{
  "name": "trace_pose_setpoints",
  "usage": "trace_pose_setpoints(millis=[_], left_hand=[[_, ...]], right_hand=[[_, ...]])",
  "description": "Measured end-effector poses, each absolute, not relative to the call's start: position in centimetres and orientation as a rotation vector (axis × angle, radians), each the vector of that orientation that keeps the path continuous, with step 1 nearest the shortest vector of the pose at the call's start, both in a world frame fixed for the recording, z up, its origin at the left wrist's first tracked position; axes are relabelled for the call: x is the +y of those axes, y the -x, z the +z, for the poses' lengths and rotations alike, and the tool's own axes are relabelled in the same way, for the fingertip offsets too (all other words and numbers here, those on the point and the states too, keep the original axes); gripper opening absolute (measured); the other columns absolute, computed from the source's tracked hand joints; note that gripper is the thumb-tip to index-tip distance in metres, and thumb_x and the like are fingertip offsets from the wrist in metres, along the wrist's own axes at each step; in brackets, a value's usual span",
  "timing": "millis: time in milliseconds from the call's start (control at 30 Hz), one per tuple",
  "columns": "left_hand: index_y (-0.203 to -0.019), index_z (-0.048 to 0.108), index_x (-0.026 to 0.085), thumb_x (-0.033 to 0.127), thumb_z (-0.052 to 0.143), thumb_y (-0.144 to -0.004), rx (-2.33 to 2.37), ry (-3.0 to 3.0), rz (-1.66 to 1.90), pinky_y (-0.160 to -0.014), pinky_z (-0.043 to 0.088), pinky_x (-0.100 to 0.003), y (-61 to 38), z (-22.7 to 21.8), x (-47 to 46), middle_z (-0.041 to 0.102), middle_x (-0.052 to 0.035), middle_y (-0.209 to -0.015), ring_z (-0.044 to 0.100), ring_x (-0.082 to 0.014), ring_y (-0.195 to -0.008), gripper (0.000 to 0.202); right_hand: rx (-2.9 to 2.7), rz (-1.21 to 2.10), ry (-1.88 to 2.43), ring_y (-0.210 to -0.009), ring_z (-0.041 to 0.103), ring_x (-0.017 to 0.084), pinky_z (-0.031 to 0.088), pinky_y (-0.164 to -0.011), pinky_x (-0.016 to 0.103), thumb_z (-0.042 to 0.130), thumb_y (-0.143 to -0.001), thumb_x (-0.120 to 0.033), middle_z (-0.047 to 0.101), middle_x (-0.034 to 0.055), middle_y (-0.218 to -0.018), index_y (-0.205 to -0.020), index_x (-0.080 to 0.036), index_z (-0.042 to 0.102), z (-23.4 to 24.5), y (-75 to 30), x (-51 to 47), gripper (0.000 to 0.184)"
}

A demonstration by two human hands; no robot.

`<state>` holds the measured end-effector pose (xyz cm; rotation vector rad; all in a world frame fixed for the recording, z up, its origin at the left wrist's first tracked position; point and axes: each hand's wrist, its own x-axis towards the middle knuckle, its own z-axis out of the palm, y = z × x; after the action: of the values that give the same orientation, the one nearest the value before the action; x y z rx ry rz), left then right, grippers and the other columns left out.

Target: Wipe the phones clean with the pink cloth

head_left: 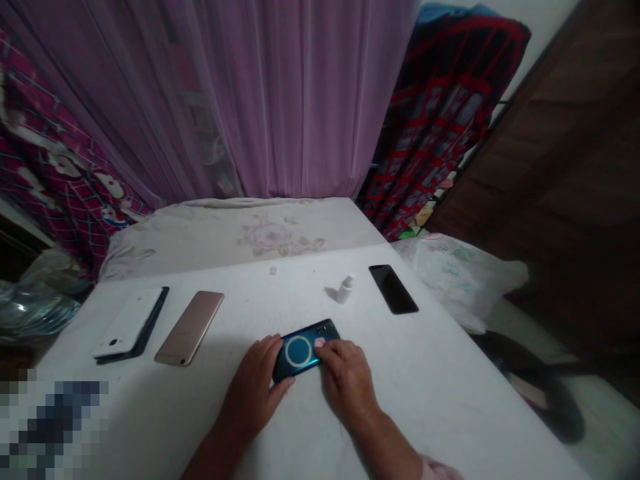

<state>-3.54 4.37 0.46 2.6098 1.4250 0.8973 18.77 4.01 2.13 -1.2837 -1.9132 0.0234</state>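
Note:
A blue, glossy smartphone (299, 351) lies back side up on the white table, slanting a little upward to the right. A pale ring (287, 351) marks the middle of its back, and the camera area is at its far right end. My left hand (255, 383) grips the left end, fingers along the upper edge and thumb at the lower. Pinched in the fingers of my right hand (349, 377) is a small pink piece (319, 342), pressed against the back beside the ring. Whether it is cloth or paper, I cannot tell.
A small white spray bottle (345, 289) stands beyond the phone. Right of it lies a black phone (393, 289). On the left are a rose-gold phone (190, 328) and a white phone (127, 323) over a dark one. A plastic bag (460, 273) is beyond the right edge.

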Motion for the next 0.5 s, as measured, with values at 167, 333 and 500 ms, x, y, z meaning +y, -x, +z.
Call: trace_pose_setpoints(millis=[167,333,500], left_hand=[[-0.13,0.047,0.02,0.04,0.052,-0.094,1.412,-2.592,0.913,-0.094,0.053,-0.048,3.7,1.4,4.7,0.061,-0.014,-0.129,0.06,-0.0296,-0.116,0.042],[-0.127,0.048,0.021,0.041,0.052,-0.094,1.448,-2.573,0.866,-0.092,0.054,-0.046,3.3,1.9,5.0,0.064,-0.013,-0.124,0.063,-0.0288,-0.112,0.039],[-0.118,0.054,0.02,0.041,0.048,-0.096,1.528,-2.529,0.807,-0.087,0.055,-0.042,2.8,2.4,5.5,0.069,-0.0123,-0.113,0.067,-0.0272,-0.102,0.032]], right_hand=[[-1.665,0.017,1.271,-0.083,0.059,0.017,0.047,-0.07,0.031,0.052,-0.091,-0.012,0.065,0.0049,-0.092,-0.111,-0.024,0.065,2.2,-21.0,5.0,0.027],[-1.69,-0.021,1.324,-0.083,0.059,0.018,0.047,-0.071,0.032,0.052,-0.091,-0.015,0.065,0.005,-0.091,-0.111,-0.026,0.067,2.4,-20.5,4.6,0.027],[-1.731,-0.047,1.315,-0.087,0.057,0.019,0.046,-0.074,0.033,0.049,-0.089,-0.011,0.065,0.0064,-0.093,-0.115,-0.026,0.066,2.6,-18.5,4.7,0.034]])
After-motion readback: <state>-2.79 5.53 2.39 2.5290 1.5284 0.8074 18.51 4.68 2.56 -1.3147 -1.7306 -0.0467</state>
